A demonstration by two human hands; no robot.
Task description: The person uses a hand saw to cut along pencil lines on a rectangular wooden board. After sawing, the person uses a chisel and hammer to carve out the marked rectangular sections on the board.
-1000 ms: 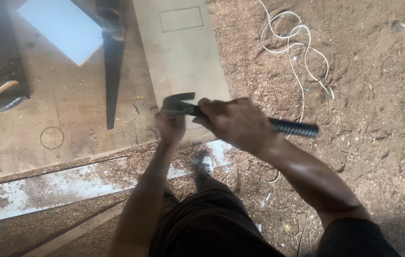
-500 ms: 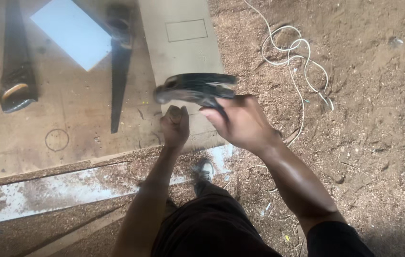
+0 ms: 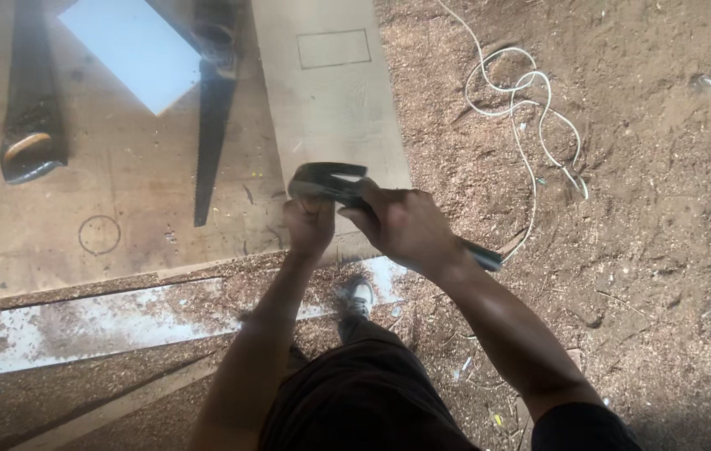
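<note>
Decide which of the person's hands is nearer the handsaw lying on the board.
Left. The left hand sits just right of the handsaw; the right hand is farther right, gripping the hammer.

Dark claw hammer (image 3: 330, 179), blurred, over board edge

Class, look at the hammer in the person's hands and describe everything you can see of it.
The hammer is a dark claw hammer, seemingly metal, its head blurred. It lies roughly level above the near edge of a pale board. The right hand wraps the shaft close behind the head, and the dark grip end sticks out past the wrist towards the sawdust-covered ground. The left hand sits just beneath the head, fingers pinched.
</note>
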